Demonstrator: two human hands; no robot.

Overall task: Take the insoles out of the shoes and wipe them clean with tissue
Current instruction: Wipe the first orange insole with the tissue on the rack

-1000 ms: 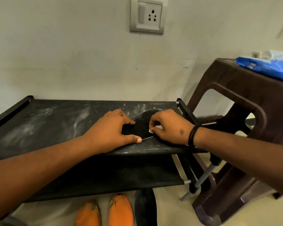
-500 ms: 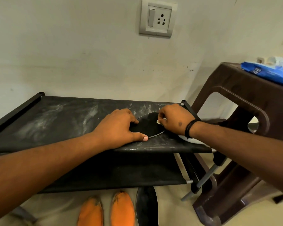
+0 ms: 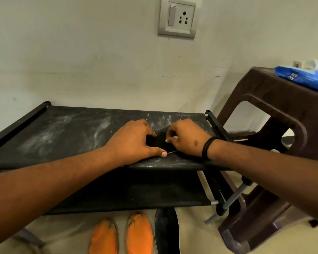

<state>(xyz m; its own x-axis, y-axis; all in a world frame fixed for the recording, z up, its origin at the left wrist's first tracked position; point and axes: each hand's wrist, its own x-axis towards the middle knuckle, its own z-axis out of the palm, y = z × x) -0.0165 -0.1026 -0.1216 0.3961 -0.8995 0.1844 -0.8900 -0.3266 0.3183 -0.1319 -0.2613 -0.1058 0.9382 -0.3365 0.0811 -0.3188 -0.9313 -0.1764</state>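
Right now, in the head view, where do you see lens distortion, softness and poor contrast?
Head view: the wide lens bows the rack and stretches both forearms; the blue pack at the edge is soft; dim light leaves the black insole barely distinct from the rack.

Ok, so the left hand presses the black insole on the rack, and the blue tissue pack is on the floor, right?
No: the head view shows the blue tissue pack on the brown stool, not the floor. The left hand does press the black insole on the rack.

"mee mee" on blue pack point(image 3: 305, 79)
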